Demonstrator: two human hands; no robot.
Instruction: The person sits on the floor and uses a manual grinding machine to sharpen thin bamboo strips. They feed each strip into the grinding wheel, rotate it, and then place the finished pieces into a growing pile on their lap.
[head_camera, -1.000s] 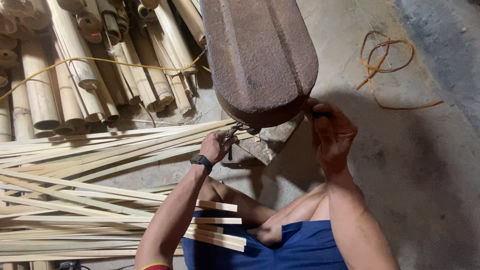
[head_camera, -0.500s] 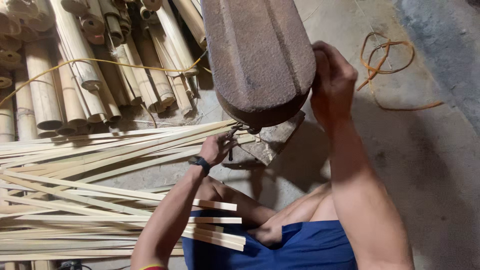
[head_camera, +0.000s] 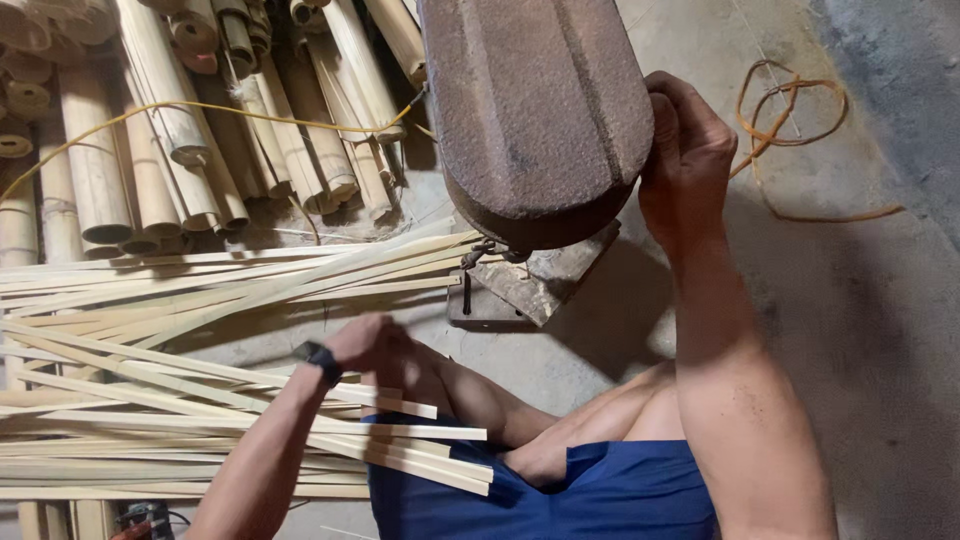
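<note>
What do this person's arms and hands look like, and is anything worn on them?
Both arms are bare, with no sleeves or gloves. The left hand has a dark wristband or watch at the wrist. The right hand wears nothing visible.

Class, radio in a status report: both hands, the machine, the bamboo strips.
Right hand gripping the rusty machine housing at its side. Left hand low, over the bamboo strips. Nothing between hand and strips.
</note>
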